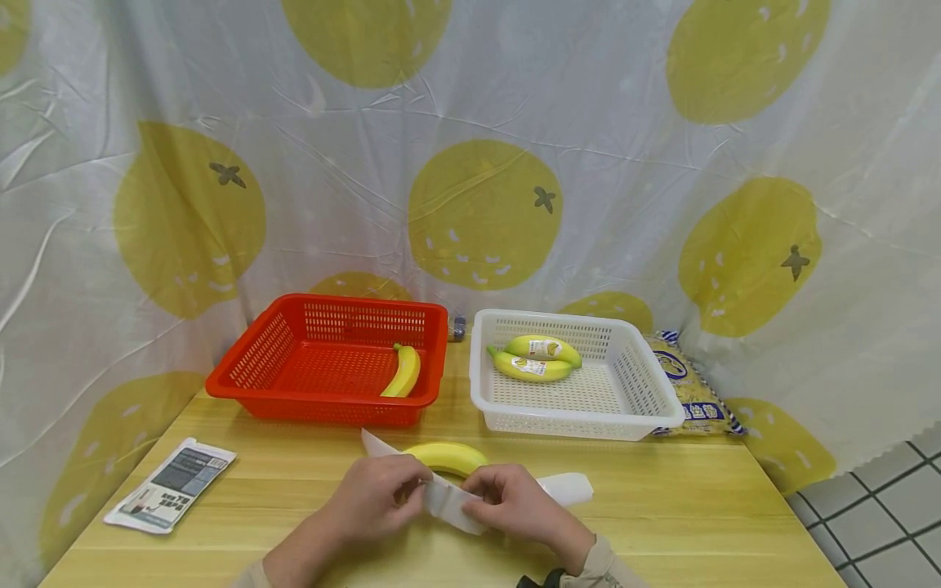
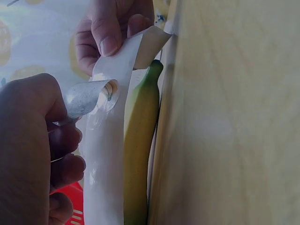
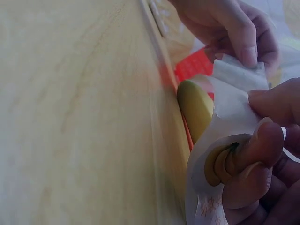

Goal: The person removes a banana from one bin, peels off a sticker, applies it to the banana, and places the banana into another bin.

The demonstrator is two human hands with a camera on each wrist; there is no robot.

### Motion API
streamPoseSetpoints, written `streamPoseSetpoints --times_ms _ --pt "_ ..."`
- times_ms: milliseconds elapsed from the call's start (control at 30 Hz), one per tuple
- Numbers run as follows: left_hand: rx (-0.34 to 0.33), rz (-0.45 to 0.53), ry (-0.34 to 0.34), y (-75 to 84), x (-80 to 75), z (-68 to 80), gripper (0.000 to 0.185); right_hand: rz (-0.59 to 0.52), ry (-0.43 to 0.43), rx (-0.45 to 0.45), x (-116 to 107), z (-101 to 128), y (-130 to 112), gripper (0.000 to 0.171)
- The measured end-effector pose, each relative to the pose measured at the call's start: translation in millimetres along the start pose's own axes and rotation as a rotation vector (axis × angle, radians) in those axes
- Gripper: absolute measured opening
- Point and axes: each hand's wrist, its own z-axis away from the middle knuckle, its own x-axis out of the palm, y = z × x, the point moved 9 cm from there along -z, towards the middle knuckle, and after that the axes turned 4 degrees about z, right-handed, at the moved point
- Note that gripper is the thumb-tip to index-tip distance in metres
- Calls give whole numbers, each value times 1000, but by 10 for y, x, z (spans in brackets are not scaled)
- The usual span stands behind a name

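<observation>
My left hand (image 1: 384,496) pinches the lifted edge of a clear-edged sticker (image 2: 86,96), which curls up off a white sticker strip (image 2: 105,154). With thumb and fingers, my right hand (image 1: 520,505) grips the same strip. A printed picture of bananas (image 3: 222,161) shows on the strip beside the right fingers in the right wrist view. Behind both hands a yellow banana (image 1: 450,456) lies on the table; the strip covers part of it. One end of the strip rises left of the banana, and a white length of it (image 1: 568,487) lies right of the right hand.
At the back left, a red basket (image 1: 323,400) holds one banana (image 1: 405,371). A white basket (image 1: 566,420) beside it holds two labelled bananas (image 1: 535,359). Right of that lies a yellow printed bag (image 1: 694,400). A flat white-and-grey packet (image 1: 172,486) lies at the table's left.
</observation>
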Motion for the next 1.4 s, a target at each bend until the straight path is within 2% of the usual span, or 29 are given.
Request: streamPoseSetpoints --times_ms 167,300,467,600,733,933,1000,1067,1167,1300,1400 --pt "-31 -10 12 -51 -38 14 25 12 -9 13 4 -8 15 9" --pt "-70 11 25 -108 -84 33 25 50 -48 15 40 -13 19 7" --pt "-62 -2 47 -156 -137 38 21 80 -170 57 145 21 57 10" --pt "-25 -12 76 -148 -158 22 12 73 -262 55 221 54 60 15" --pt "7 31 102 -119 -177 1 14 46 -298 52 258 68 66 14" --pt "15 95 119 -98 -208 -24 21 -101 -473 0 405 130 9 19" --pt "18 99 124 -95 -216 -30 21 -131 -499 -11 413 141 -7 20" --pt "27 98 135 -92 -221 -35 23 -113 -484 -16 388 136 -14 20" --pt "59 100 152 -75 -226 -43 28 24 -420 -33 326 115 -16 17" --pt "86 100 169 -57 -234 -48 34 208 -295 -44 222 80 -16 9" --pt "84 109 179 -55 -241 -52 36 205 -214 -13 150 66 -12 7"
